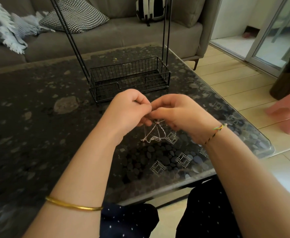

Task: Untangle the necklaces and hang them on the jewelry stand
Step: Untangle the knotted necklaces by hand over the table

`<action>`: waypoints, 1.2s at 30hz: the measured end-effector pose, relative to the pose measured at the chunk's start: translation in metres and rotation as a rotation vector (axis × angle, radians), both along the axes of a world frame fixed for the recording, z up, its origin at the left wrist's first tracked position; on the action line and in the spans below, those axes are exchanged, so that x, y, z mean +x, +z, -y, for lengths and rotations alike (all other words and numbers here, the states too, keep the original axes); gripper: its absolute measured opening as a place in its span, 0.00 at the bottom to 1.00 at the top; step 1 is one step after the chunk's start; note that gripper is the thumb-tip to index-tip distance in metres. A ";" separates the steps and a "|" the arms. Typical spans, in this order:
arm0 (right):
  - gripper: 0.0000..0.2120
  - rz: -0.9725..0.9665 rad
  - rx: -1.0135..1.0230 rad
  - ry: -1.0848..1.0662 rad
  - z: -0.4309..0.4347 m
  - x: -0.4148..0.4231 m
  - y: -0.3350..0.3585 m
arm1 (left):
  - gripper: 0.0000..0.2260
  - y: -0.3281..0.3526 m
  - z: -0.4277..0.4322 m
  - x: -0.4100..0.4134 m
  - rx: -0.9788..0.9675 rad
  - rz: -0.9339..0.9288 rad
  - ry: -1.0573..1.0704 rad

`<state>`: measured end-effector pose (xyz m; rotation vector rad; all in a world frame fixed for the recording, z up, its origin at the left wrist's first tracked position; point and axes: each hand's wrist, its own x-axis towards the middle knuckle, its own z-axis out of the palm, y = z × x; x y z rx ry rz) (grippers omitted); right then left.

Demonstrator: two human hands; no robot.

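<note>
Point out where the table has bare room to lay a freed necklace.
Widest bare patch: table left of the jewelry stand and left hand. A smaller one lies between the right hand and the table's right edge. Crowded: under both hands, where the necklaces dangle.

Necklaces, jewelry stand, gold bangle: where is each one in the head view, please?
necklaces (153,138), head view, the bunched lower part of the chains.
jewelry stand (103,94), head view, front wall of its wire basket.
gold bangle (72,205), head view, middle of the band.

The necklaces (155,137) are silvery, the jewelry stand (130,78) black, and the bench (37,143) dark with a grey pebble pattern. The bangle (75,206) is gold, the cushion (77,16) black-and-white checked.
</note>
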<state>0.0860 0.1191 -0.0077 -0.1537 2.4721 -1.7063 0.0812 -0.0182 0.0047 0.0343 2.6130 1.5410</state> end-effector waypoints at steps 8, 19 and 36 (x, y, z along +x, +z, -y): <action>0.05 -0.061 -0.082 -0.146 -0.005 -0.006 -0.003 | 0.02 -0.003 -0.001 0.002 -0.159 -0.075 -0.044; 0.02 -0.023 -0.032 -0.123 0.003 -0.007 -0.007 | 0.09 -0.005 -0.002 -0.002 -0.147 -0.076 0.113; 0.08 -0.244 0.442 -0.409 -0.009 -0.016 -0.016 | 0.07 -0.017 0.011 -0.009 -0.492 -0.276 0.325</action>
